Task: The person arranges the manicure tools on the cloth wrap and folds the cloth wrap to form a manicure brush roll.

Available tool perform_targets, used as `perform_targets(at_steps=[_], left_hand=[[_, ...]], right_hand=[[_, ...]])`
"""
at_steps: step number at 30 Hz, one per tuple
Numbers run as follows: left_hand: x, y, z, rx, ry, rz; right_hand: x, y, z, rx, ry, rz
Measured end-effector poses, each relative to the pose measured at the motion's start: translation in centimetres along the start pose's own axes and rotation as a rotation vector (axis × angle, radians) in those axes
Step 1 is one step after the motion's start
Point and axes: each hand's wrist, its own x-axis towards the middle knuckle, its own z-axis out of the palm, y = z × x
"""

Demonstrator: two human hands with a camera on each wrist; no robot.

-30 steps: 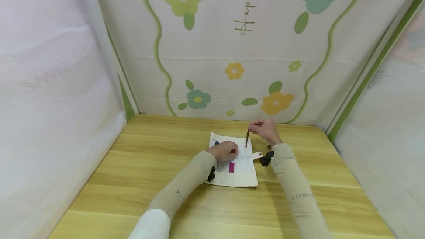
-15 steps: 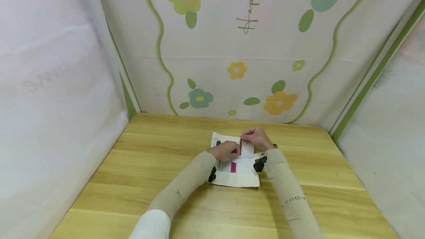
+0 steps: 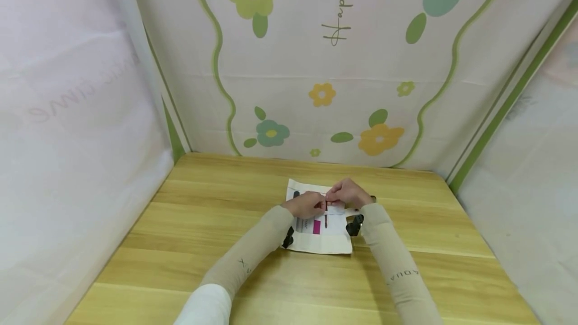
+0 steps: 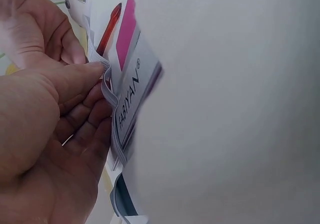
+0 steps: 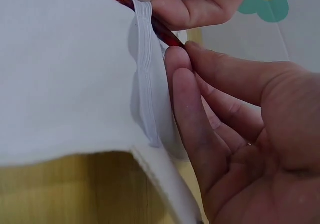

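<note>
An off-white fabric roll-up case (image 3: 320, 245) lies unrolled on the table. A white elastic band (image 5: 146, 74) crosses its middle. My left hand (image 3: 306, 205) pinches this band between thumb and fingers. Close beside it, my right hand (image 3: 349, 192) pinches one end of a slim, glossy, reddish-brown rod (image 5: 169, 35), whose exact kind I cannot tell. The rod passes under the band, and its tapered tip (image 4: 115, 15) shows on the other side in the left wrist view. Under the band sits a printed card (image 4: 131, 91) with a magenta block and the word FABIYAN.
A strap with a snap (image 3: 351, 212) sticks out from the case's right side. The wooden table (image 3: 217, 204) runs back to a flower-print cloth wall (image 3: 280, 99), with cloth walls at both sides. A small dark item (image 4: 125, 196) sits in the case.
My right hand has moved left and down toward my body, bringing the rod from above the case to under the elastic band. My left hand has stayed in place.
</note>
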Motion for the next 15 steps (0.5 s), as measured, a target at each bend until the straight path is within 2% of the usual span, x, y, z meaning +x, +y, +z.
perform_targets(at_steps=[5, 10, 15], left_hand=[[-0.09, 0.08, 0.0, 0.005, 0.008, 0.015], [-0.22, 0.31, 0.02, 0.015, 0.018, 0.026], [-0.25, 0.7, 0.04, 0.019, 0.035, 0.003]], right_hand=[[-0.51, -0.37, -0.01, -0.06, -0.037, -0.007], [-0.43, -0.32, 0.03, -0.07, -0.064, 0.04], [-0.58, -0.28, -0.29, -0.064, -0.076, 0.063]])
